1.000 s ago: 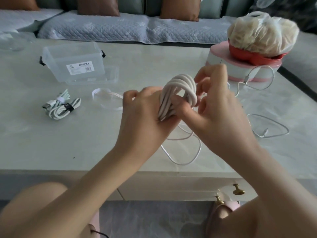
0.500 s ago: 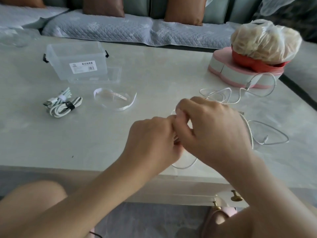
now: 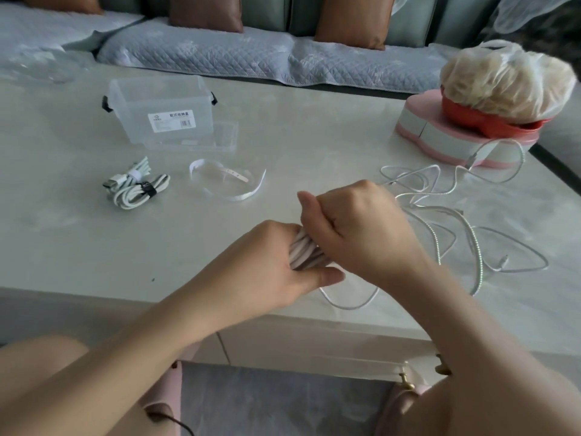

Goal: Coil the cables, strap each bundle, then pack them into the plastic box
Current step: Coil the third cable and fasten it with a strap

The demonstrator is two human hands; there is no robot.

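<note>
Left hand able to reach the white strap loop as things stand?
Probably not yet. The left hand grips the coiled cable along with the right hand. Open table lies between it and the white strap, so only that grip blocks it.

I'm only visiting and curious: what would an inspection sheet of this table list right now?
Surface: pale glossy table.
Job's things: clear plastic box, open, no cables seen inside; its lid flat beside it; two strapped bundles in front of it; a white strap lying loose.
Clutter: pink-and-white box carrying a red bowl and a filled plastic bag.
Grippers: left hand and right hand both grip a white coil near the table's front edge.
Cables: loose silver cables sprawled at the right, one end by the pink-and-white box.
Surroundings: sofa with brown cushions behind the table.
</note>
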